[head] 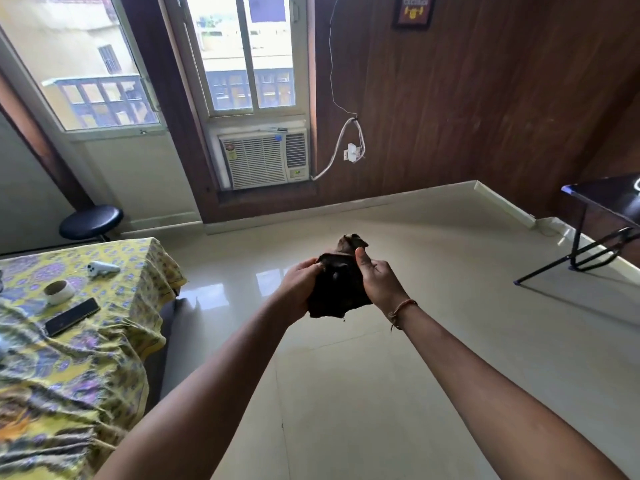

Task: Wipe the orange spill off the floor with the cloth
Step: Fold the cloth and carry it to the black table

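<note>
A dark brown cloth (337,289) is bunched up in the air in front of me, above the floor. My left hand (299,285) grips its left side. My right hand (379,280) grips its right side, thumb pointing up over the cloth. A crumpled corner of the cloth sticks up above my right thumb. The cream tiled floor (433,341) below is glossy and reflects the windows. I see no orange spill on the visible floor.
A bed with a yellow and purple sheet (86,358) is on the left, with a phone (72,317), a small cup (59,292) and a white controller (103,268) on it. A round black stool (90,222) stands behind it. A dark table (602,216) is at the right wall. A window air conditioner (265,160) sits ahead.
</note>
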A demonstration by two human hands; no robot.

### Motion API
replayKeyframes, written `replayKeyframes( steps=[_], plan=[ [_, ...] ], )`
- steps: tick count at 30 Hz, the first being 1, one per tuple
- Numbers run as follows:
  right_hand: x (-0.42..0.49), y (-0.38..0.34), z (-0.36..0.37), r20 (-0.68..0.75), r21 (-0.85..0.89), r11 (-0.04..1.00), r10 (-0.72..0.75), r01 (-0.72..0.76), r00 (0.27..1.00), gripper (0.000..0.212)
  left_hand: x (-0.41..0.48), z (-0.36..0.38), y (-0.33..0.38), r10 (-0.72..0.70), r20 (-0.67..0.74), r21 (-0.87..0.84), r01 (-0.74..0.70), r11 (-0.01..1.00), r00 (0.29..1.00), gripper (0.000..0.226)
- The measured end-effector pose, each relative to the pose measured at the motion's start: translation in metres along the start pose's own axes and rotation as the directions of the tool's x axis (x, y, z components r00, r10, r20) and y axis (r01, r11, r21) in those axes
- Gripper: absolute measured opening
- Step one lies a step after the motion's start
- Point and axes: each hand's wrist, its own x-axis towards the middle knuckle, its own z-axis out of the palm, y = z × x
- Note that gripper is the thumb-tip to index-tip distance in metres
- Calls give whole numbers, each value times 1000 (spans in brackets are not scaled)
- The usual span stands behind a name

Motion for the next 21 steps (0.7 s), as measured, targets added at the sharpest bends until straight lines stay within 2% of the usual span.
replayKeyframes(
  steps=[3,6,8,9,11,12,15,16,17,21],
  plan=[
    [5,-12,-3,-84,66,997,44,-38,996,61,-3,4,13,-59,-29,-135,54,989,998,22],
    [11,-24,-5,-110,238,963,153,-123,982,51,-3,1,28,-98,-76,-325,68,943,992,27],
    [13,-32,-5,-164,197,975,133,-100,977,54,1,-7,34,-135,-14,-418,117,901,991,49],
    [12,-37,-4,-187,175,982,106,-73,977,58,3,-12,37,-140,61,-433,152,888,988,65],
    [13,-43,-1,-192,127,992,38,-14,981,60,2,-19,43,-104,153,-344,152,926,983,87],
    [13,-47,1,-181,85,996,11,4,983,54,-3,-18,46,-77,123,-228,104,968,989,81],
    [14,-53,0,-189,-31,999,22,-28,982,26,-6,-18,51,109,-107,92,-99,991,988,10],
    [15,-54,-2,-216,-63,997,31,-46,976,21,-6,-19,54,147,-136,128,-129,983,980,7],
    [16,-55,-5,-248,-99,993,41,-67,968,20,-4,-21,56,145,-140,104,-131,986,979,12],
    [17,-60,-11,-343,-163,975,85,-149,935,24,-7,-22,67,4,-95,-196,-23,980,995,8]
  ],
)
